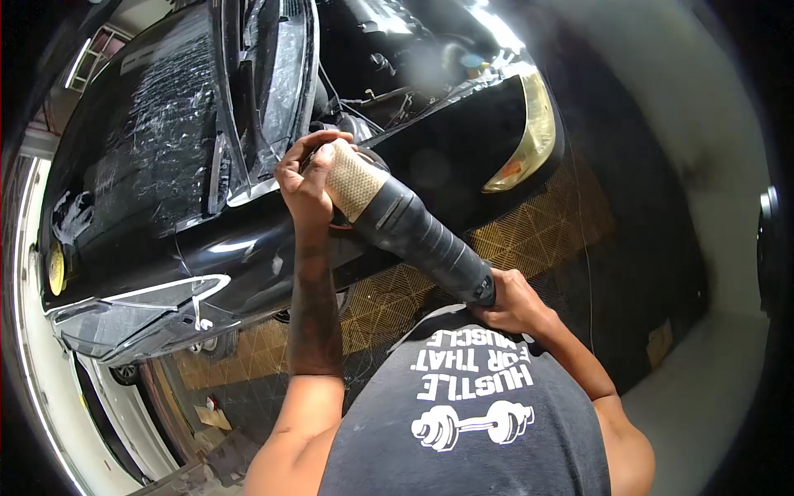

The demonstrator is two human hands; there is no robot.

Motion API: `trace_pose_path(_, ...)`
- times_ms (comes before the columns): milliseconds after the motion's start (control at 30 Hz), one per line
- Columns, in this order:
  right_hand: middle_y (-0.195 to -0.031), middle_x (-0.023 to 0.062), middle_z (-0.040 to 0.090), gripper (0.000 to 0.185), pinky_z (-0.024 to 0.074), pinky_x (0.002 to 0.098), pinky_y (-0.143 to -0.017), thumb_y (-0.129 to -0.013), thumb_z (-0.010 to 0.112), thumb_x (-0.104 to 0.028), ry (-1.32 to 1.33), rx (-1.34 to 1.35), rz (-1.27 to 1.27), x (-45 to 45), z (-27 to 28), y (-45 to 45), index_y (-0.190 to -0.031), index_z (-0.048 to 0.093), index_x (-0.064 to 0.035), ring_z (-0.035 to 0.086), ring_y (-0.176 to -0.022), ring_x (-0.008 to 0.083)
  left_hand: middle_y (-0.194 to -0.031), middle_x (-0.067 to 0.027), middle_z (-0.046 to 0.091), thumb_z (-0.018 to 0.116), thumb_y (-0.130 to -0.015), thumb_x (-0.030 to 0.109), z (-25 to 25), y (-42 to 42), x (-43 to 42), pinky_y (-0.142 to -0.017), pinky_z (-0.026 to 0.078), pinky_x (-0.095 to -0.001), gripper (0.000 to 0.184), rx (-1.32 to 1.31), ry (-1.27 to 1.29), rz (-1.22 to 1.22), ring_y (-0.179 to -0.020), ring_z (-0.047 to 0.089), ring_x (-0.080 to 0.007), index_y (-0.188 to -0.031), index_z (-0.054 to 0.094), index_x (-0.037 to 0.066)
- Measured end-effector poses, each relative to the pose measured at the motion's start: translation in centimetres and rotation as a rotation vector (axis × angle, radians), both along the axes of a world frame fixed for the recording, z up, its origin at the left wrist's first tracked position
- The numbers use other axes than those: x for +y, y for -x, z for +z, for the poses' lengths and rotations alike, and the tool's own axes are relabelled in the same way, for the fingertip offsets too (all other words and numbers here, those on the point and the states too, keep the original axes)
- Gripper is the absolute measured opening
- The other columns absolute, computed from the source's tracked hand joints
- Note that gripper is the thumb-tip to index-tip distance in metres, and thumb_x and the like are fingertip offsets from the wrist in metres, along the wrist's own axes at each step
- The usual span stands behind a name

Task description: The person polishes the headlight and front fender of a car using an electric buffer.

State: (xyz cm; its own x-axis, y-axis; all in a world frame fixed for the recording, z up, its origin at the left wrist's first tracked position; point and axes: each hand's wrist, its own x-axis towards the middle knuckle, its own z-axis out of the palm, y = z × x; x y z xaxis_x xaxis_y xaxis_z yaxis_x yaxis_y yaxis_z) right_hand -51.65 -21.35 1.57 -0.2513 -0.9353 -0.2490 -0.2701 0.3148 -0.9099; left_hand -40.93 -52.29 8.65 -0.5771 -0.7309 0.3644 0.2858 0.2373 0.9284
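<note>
A power polisher (422, 236) with a black ribbed body and a beige textured cover over its head slants across the middle of the head view. My left hand (310, 174) is closed over the covered head at the upper end. My right hand (519, 304) wraps round the rear end of the body, close to my shirt. The head is against or just over the side of a black car (422, 169). Its working face is mostly hidden behind the cover and my hand, so I cannot tell whether it touches the paint.
A yellowed headlight (533, 132) sits at the car's right end. Whitish smears mark a black panel (157, 116) on the left. Brown and black floor tiles (529, 240) lie below, with a thin cord (585, 248) hanging or lying at the right. A white vehicle (124, 413) stands lower left.
</note>
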Motion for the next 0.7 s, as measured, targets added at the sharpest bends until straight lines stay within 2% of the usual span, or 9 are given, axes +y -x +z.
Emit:
trace_pose_path(67,-0.076,0.0115,0.066,0.036,0.0524,0.0351,-0.069,-0.07,0.071,-0.005,-0.002,-0.019,-0.043,0.3,0.2,0.3,-0.104,0.064,0.004,0.065,-0.068,0.0209,-0.093,-0.0176,0.071,0.053,-0.086,0.01,-0.3,0.8,0.0,-0.078,0.058,-0.0335,0.027,-0.023,0.063,0.004,-0.081,0.071,-0.0232,-0.101,0.067,-0.009)
trace_pose_path(133,-0.078,0.0111,0.067,0.036,0.0525,0.0344,-0.07,-0.07,0.071,-0.005,-0.025,-0.01,-0.065,1.0,-0.9,1.0,-0.103,0.064,0.004,0.065,-0.07,0.0195,-0.09,-0.0127,0.072,0.054,-0.085,0.005,-0.5,2.4,0.3,-0.077,0.055,-0.0292,0.021,-0.019,0.024,-0.053,-0.079,0.069,-0.018,-0.094,0.069,-0.007)
trace_pose_path(200,-0.079,0.0106,0.068,0.035,0.0526,0.0337,-0.072,-0.069,0.072,-0.005,-0.044,-0.002,-0.087,1.9,-1.7,1.7,-0.103,0.065,0.004,0.065,-0.072,0.018,-0.09,-0.0124,0.073,0.056,-0.085,0.006,-1.3,4.6,0.4,-0.077,0.055,-0.0291,0.022,-0.02,0.025,-0.063,-0.079,0.07,-0.0175,-0.095,0.07,-0.007)
trace_pose_path(267,-0.085,0.0075,0.069,0.035,0.0526,0.0304,-0.073,-0.069,0.071,-0.002,-0.033,-0.189,-0.203,2.6,-2.1,2.3,-0.102,0.064,0.0049,0.063,-0.076,0.0133,-0.091,-0.0126,0.073,0.057,-0.084,0.008,-1.9,7.0,1.1,-0.077,0.056,-0.0296,0.023,0.02,-0.075,-0.124,-0.081,0.07,-0.0172,-0.096,0.07,-0.007)
trace_pose_path(333,-0.09,0.0047,0.069,0.033,0.0521,0.0277,-0.075,-0.069,0.07,0.001,-0.076,-0.219,-0.21,3.4,-2.0,3.4,-0.102,0.064,0.0058,0.06,-0.08,0.0099,-0.09,-0.0133,0.073,0.059,-0.082,0.009,-3.4,10.2,1.5,-0.077,0.056,-0.0295,0.023,0.129,-0.17,-0.233,-0.08,0.069,-0.0167,-0.095,0.071,-0.007)
trace_pose_path(400,-0.092,0.0046,0.069,0.033,0.0519,0.0269,-0.076,-0.07,0.069,0.002,-0.003,-0.392,-0.367,4.3,-2.6,4.0,-0.102,0.064,0.0063,0.06,-0.08,0.0097,-0.088,-0.0129,0.073,0.06,-0.08,0.007,-4.1,13.3,1.8,-0.075,0.056,-0.0285,0.021,0.008,-0.04,-0.201,-0.078,0.069,-0.0159,-0.093,0.071,-0.006)
trace_pose_path(533,-0.088,0.0033,0.07,0.029,0.0506,0.0257,-0.076,-0.069,0.07,0.002,-0.091,-0.109,-0.32,5.5,-2.2,5.8,-0.098,0.066,0.0052,0.06,-0.08,0.0095,-0.084,-0.0109,0.073,0.061,-0.08,0.005,-4.2,16.3,3.7,-0.073,0.055,-0.0277,0.019,-0.05,-0.058,-0.224,-0.076,0.068,-0.0146,-0.093,0.071,-0.006)
trace_pose_path(567,-0.088,0.0033,0.07,0.029,0.0506,0.0257,-0.076,-0.069,0.07,0.002,-0.09,-0.111,-0.304,5.6,-2.4,5.8,-0.098,0.066,0.0052,0.06,-0.08,0.0095,-0.09,-0.0137,0.073,0.058,-0.084,0.004,-4.0,15.7,3.8,-0.078,0.056,-0.029,0.02,-0.102,-0.01,-0.225,-0.081,0.07,-0.0169,-0.095,0.07,-0.007)
trace_pose_path(700,-0.083,0.0045,0.068,0.028,0.0503,0.026,-0.072,-0.069,0.069,0.003,-0.056,-0.167,-0.265,4.5,-3.1,4.5,-0.096,0.064,0.0054,0.059,-0.075,0.0103,-0.09,-0.0147,0.073,0.058,-0.085,0.005,-3.7,11.7,2.4,-0.077,0.056,-0.0296,0.02,-0.018,-0.043,-0.17,-0.081,0.069,-0.0166,-0.094,0.069,-0.007)
